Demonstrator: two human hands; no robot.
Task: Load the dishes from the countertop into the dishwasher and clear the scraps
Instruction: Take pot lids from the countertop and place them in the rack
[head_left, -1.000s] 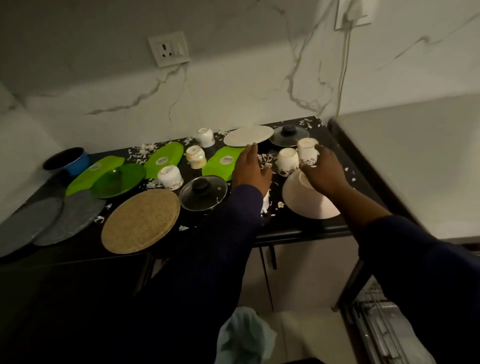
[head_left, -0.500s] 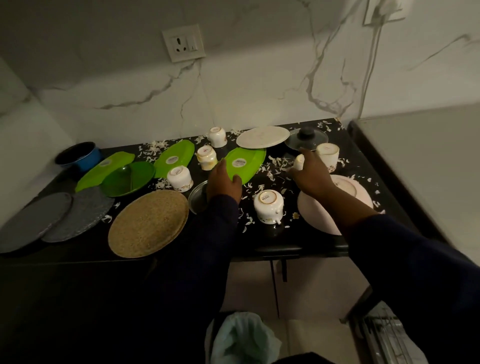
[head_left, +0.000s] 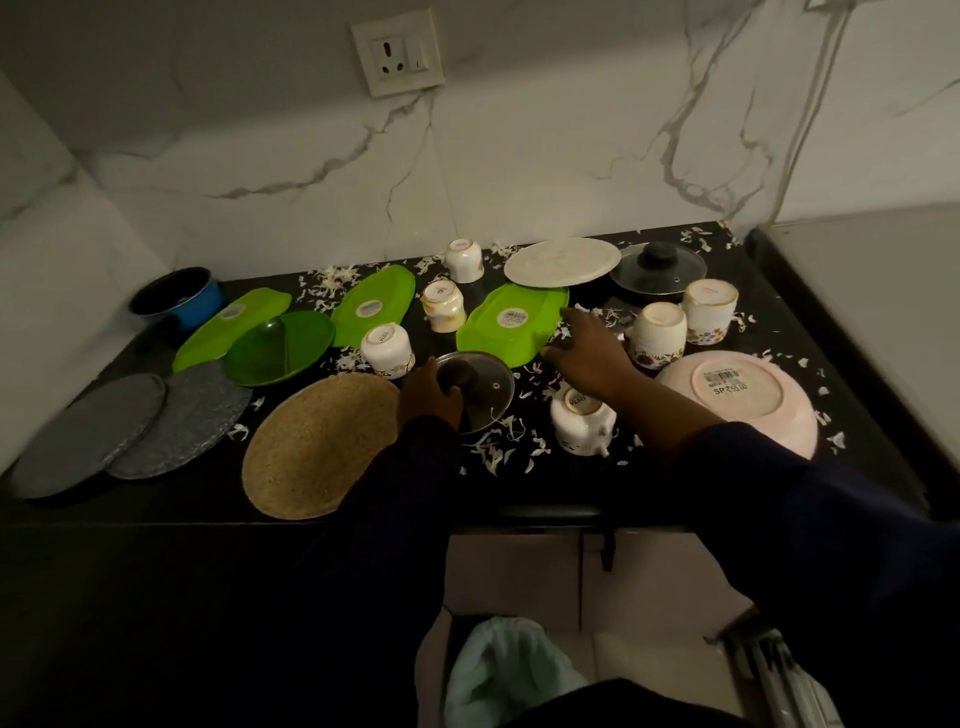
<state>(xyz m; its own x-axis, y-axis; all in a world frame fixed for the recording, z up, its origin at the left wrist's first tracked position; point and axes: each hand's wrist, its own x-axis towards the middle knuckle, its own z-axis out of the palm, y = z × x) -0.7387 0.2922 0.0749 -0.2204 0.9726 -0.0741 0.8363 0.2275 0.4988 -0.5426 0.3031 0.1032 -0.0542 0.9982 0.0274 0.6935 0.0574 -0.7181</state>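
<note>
At the near-centre of the black countertop (head_left: 519, 483), the left hand (head_left: 431, 389) is closed on the knob of a small glass pot lid (head_left: 485, 387), which is tilted slightly off the surface. Just left of that grip, a round woven mat (head_left: 317, 441) overhangs the front edge; behind the grip an upturned white cup (head_left: 387, 349) stands close. The right hand (head_left: 587, 353) is spread flat and open, holding nothing, its fingertips (head_left: 569, 314) at the right end of a green leaf-shaped tray (head_left: 511, 325). Immediately below that hand a tipped cup (head_left: 579, 421) lies among white paper scraps (head_left: 498, 441); to its right two upturned floral cups (head_left: 657, 332) are set, then an inverted pink bowl (head_left: 748, 400) near the right edge. Free room is limited to the strip of counter along the front edge between mat and bowl. Farther left, two grey plates (head_left: 130, 431) project past the counter edge. A marble wall (head_left: 519, 156) carries a socket (head_left: 397, 52). A bag-lined bin (head_left: 498, 670) is seen on the floor below.
</note>
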